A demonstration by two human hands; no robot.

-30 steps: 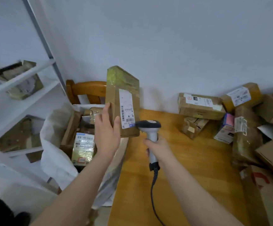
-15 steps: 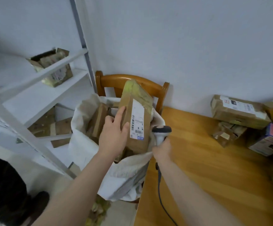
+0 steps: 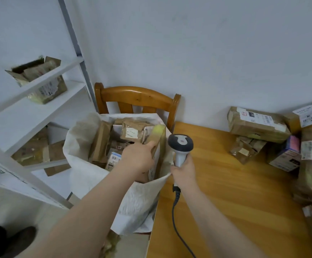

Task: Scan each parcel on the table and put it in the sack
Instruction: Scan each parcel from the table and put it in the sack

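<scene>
Wooden table (image 3: 235, 192) on the right, white sack (image 3: 136, 202) propped on a chair (image 3: 138, 94) at its left edge. Inside the sack's mouth stands the parcel (image 3: 158, 138), long axis near upright, lower end below the rim. It lies just right of the left hand (image 3: 136, 161), whose fingers (image 3: 150, 145) wrap its near face (thumb hidden), so letting go looks like that hand's job. Beyond the parcel, the right hand (image 3: 184, 172) grips the scanner (image 3: 180, 144), apart from it. More parcels (image 3: 257, 125) sit well off to the right of both hands.
</scene>
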